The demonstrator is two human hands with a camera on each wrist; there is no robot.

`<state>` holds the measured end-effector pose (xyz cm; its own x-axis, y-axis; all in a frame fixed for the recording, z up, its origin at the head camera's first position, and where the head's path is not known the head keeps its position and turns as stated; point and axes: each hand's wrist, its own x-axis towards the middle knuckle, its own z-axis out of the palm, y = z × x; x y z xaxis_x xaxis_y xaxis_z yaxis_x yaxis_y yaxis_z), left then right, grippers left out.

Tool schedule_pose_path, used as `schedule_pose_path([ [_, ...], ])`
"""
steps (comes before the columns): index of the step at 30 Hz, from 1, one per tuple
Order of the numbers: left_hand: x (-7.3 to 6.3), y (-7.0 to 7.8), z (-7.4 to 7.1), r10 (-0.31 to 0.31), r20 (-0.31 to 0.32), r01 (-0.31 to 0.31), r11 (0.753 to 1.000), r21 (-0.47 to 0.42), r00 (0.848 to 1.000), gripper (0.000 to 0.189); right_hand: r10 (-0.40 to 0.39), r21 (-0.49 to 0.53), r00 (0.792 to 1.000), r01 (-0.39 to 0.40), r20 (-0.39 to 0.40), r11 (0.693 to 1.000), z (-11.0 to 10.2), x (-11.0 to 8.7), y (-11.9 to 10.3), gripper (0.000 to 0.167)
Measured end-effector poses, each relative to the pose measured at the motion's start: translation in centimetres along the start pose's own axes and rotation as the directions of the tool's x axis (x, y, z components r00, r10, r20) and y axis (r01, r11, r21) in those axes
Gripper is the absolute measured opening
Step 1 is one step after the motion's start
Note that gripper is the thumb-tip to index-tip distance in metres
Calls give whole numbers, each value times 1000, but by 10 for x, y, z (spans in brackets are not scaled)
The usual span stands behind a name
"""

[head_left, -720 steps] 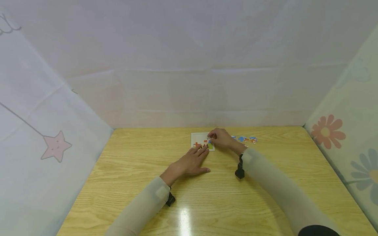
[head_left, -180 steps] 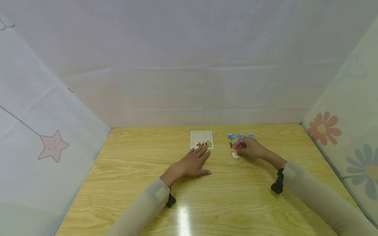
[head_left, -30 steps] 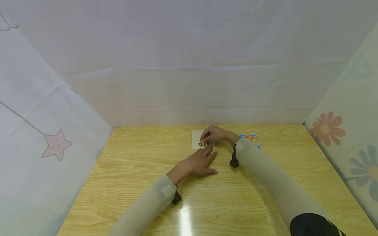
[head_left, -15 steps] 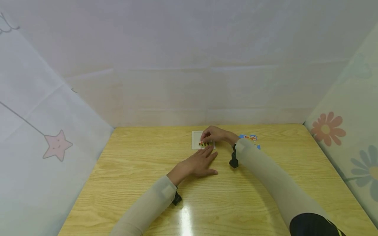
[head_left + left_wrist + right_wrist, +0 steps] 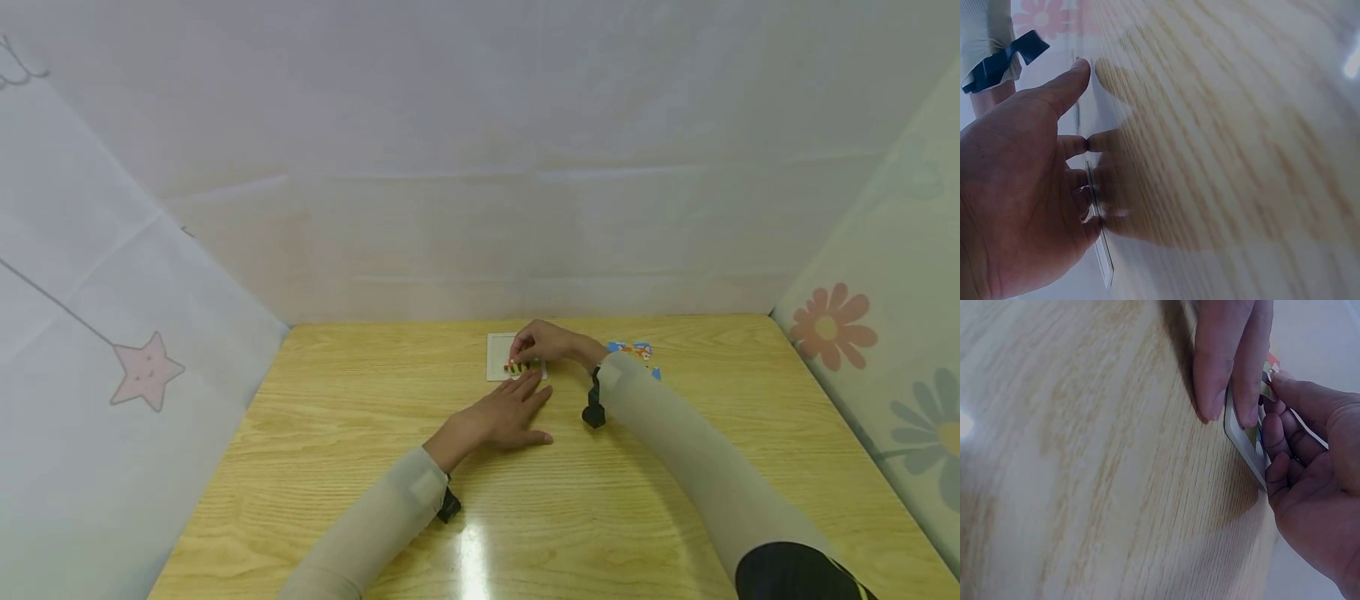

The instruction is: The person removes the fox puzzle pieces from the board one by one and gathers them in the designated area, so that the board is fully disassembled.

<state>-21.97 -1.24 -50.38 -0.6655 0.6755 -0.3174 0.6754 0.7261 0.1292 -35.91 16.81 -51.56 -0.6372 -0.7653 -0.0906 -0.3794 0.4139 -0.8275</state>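
A small white-rimmed puzzle tray (image 5: 497, 353) lies near the far edge of the table, with several fitted pieces, yellow and dark striped, along its near side. My left hand (image 5: 504, 418) is spread flat, its fingertips resting on the near rim of the tray; the left wrist view shows the palm (image 5: 1016, 187) raised above the wood. Over the tray, my right hand (image 5: 551, 340) pinches a small puzzle piece (image 5: 1268, 392) between thumb and index finger, right at the fitted pieces. Its remaining fingers curl beneath. Most of the held piece is hidden by the fingertips.
Several loose puzzle pieces (image 5: 632, 349) in blue, white and orange lie right of the tray, partly hidden behind the right forearm. The wooden table (image 5: 360, 400) runs back to a white cloth wall (image 5: 420, 250), with printed cloth on both sides.
Compared with six seconds ago, my right hand has moved left from the loose pieces to the tray, carrying a piece. Over the last second both hands stay nearly still.
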Motion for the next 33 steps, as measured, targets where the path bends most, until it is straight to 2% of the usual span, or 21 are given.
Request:
schedule_pose_path([
  [11,-1,1,0,1,-8,0,1000,7,1000,89,48,27,998,-47,-42,999,0,-3,-1,14],
  [17,0,2,-1,-1,-10,2,1000,16,1000,89,84,36,991,-81,-101,996,-1,-7,-2,13],
  [25,1,2,0,2,-16,-2,1000,15,1000,88,83,66,981,-72,-173,995,-7,-15,1,14],
  [33,2,0,0,-7,-9,7,1000,16,1000,89,110,124,973,-85,-203,989,-16,-26,0,15],
])
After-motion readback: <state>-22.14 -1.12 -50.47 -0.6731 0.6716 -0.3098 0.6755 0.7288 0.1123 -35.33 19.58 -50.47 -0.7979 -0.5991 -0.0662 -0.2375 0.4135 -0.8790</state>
